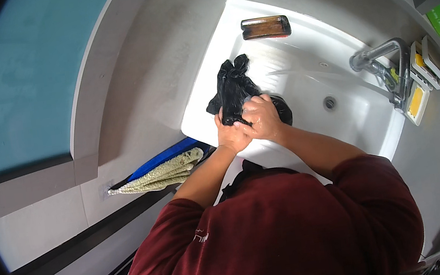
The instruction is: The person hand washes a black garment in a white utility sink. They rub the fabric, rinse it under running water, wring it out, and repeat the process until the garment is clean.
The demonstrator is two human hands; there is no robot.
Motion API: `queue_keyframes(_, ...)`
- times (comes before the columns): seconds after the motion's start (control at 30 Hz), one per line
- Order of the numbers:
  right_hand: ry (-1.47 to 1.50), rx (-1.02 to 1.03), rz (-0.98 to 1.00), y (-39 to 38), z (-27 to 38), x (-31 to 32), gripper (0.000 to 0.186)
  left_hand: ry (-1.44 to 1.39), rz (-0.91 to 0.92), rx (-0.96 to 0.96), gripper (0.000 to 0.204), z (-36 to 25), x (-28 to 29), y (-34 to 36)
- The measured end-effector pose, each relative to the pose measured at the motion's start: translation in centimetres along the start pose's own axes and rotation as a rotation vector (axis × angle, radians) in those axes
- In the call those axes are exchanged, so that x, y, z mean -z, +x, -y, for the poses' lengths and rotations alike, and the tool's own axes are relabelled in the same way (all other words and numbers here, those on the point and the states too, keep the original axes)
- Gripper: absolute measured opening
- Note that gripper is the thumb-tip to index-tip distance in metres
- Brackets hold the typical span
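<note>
Black wet cloth clenched tight btwn left hand & right hand, over sink.

Wet black cloth, bunched, over white sink

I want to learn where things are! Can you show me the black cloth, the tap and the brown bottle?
black cloth (233, 88), head view, on its bunched middle.
tap (386, 50), head view, on the bend of the metal spout.
brown bottle (265, 27), head view, on its flat side.
</note>
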State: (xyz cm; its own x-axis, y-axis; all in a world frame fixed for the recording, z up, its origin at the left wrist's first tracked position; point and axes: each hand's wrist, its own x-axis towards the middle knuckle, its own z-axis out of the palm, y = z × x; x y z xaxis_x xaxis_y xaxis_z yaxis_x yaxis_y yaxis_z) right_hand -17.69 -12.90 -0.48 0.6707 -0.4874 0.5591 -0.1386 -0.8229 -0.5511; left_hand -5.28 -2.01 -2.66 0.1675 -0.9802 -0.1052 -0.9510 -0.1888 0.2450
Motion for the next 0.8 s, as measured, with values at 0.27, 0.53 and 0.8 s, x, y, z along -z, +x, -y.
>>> queue_keyframes(0.27, -0.327, -0.552, 0.339, 6.9, -10.2, -0.8, 0.043, -0.049, -0.044, 0.117, 0.082, -2.4, 2.3, 2.4)
queue_keyframes(0.53, -0.108, -0.878, 0.639, 3.6, -3.1, 0.6, 0.065, 0.044, -0.087, -0.137, 0.139, -0.1, 5.9, 6.7)
queue_keyframes(0.8, -0.095, -0.28, 0.21, 1.4, -3.7, -0.7, 0.048, -0.211, -0.289, -0.264, 0.068, 2.5, 0.6, 8.3)
